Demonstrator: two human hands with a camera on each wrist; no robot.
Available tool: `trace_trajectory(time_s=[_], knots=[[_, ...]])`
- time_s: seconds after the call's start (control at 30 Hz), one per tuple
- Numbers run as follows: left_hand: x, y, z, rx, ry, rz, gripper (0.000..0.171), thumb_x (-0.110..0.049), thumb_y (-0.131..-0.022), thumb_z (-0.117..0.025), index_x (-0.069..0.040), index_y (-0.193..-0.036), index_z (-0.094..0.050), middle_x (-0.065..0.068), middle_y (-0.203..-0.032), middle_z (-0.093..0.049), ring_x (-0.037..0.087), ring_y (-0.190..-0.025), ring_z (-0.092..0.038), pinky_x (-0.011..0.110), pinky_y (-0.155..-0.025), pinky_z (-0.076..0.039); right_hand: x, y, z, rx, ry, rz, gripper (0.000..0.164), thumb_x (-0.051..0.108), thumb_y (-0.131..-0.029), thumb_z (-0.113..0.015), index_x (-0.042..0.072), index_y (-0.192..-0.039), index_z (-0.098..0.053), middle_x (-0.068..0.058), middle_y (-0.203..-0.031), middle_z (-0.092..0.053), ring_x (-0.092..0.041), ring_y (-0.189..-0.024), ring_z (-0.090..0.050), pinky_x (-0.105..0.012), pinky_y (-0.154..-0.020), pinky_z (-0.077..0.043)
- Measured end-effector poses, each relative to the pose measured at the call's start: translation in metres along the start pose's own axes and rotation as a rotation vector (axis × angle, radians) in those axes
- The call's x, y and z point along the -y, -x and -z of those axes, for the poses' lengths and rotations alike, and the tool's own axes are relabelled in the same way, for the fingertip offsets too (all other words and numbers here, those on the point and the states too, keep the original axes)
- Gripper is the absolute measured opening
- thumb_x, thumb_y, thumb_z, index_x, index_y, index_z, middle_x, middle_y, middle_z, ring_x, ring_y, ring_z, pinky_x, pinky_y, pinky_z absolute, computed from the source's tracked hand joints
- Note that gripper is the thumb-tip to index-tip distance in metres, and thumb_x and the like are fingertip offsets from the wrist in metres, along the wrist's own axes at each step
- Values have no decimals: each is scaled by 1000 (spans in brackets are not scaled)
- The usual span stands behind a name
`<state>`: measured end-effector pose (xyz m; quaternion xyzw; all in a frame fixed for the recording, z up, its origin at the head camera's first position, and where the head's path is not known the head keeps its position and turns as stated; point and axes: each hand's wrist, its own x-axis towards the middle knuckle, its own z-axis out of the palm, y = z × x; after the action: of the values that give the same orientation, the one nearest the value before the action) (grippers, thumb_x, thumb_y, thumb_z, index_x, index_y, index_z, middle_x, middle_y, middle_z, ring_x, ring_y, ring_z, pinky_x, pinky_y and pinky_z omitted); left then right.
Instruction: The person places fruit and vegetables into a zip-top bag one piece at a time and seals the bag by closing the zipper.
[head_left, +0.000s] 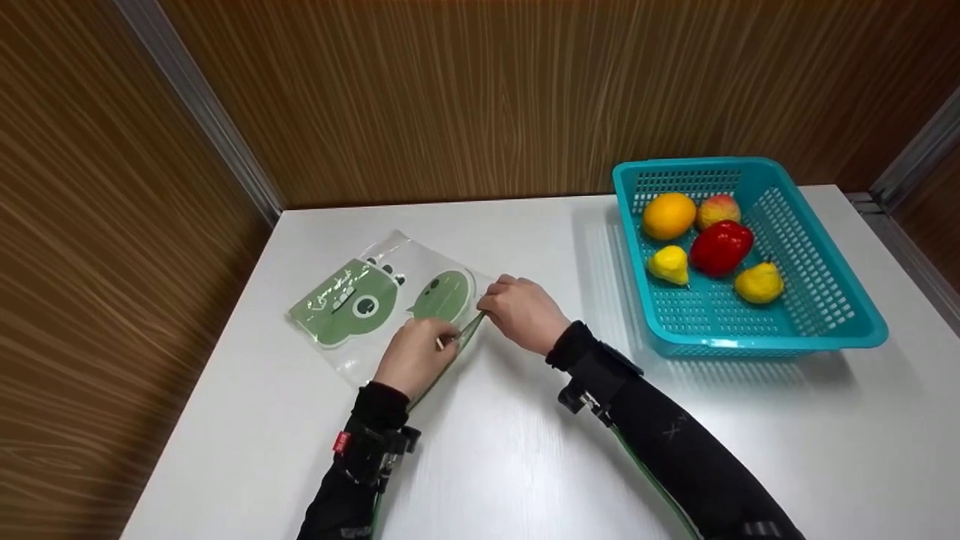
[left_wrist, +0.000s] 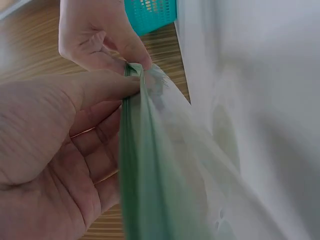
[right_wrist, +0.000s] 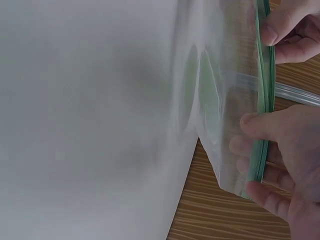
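Left hand pinches the green edge of the clear plastic bag with green prints, right hand grips that edge too, bag on the white tabletop, left of the turquoise plastic basket!

Booth-like workspace: white counter below the left hand; beyond it, wood-grain panels meeting at a metal strip.

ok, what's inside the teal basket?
The teal basket shows an orange fruit, a reddish-yellow fruit, a red pepper and two yellow fruits. The basket floor directly beneath them is covered.
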<state>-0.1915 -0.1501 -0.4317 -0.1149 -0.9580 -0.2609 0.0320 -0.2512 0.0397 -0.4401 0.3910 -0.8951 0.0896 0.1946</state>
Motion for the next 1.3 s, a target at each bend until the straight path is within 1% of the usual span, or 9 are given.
trace_trajectory(time_s=[0.27,0.47,0.57,0.67,0.77,0.93,1.1,1.2,1.3], knots=[[5,6,1,65,-30,27,8,-17,-81,-68,-14,-80,-76,-5,-69,-69,10,-65,-54,26,-64,-43,-13,6,-3,-35,-82,-68,7,14,-87,-66,15,-90,-73,0,-90,-74,-20,-88,-65,-34,-74,-53],[1,4,-1,-6,-6,16,10,-16,-82,-67,-13,-76,-75,-3,-65,-68,8,-59,-51,23,-58,-41,-16,9,0,-88,-139,-158,15,14,-84,-70,11,-99,-71,-8,-109,-69,-25,-106,-60,-37,-86,-53],[-1,5,-2,-32,2,31,11,-15,-82,-67,-13,-75,-75,-4,-65,-67,8,-59,-52,23,-58,-41,-14,13,3,-113,-167,-253,26,17,-83,-72,12,-108,-68,-11,-121,-62,-26,-116,-55,-38,-93,-51],[-2,5,-4,-56,6,34,10,-14,-81,-67,-13,-75,-75,-4,-66,-68,8,-60,-54,24,-60,-43,-10,18,5,-143,-223,-375,37,19,-84,-72,14,-119,-63,-10,-126,-57,-27,-119,-53,-38,-91,-52],[-2,5,-5,-77,14,39,9,-13,-81,-67,-12,-76,-75,-3,-66,-68,9,-62,-55,25,-62,-44,-5,22,6,-168,-294,-496,45,22,-85,-70,14,-127,-56,-10,-123,-56,-27,-114,-55,-39,-85,-53],[-4,6,-6,-107,20,35,9,-13,-81,-68,-12,-76,-75,-2,-66,-68,9,-61,-55,24,-60,-43,0,24,3,-142,-401,-628,48,31,-89,-65,6,-129,-54,-12,-103,-66,-23,-87,-65,-35,-73,-53],[-5,5,-6,-175,13,29,7,-14,-81,-69,-11,-78,-75,-2,-66,-69,9,-60,-56,23,-58,-44,4,26,2,-73,-535,-627,33,35,-93,-58,8,-109,-71,-5,-71,-69,-12,-56,-55,-25,-56,-41],[-6,5,-5,-207,22,19,6,-14,-80,-70,-11,-79,-75,-1,-67,-70,9,-59,-57,23,-57,-45,4,27,2,-58,-584,-603,29,35,-93,-57,13,-96,-75,1,-63,-66,-8,-50,-48,-22,-54,-35],[-8,5,-5,-218,26,9,6,-13,-80,-69,-11,-79,-75,-1,-68,-71,9,-60,-58,24,-57,-46,4,28,1,-60,-608,-602,28,35,-93,-58,14,-89,-76,3,-62,-67,-5,-50,-49,-20,-56,-36]])
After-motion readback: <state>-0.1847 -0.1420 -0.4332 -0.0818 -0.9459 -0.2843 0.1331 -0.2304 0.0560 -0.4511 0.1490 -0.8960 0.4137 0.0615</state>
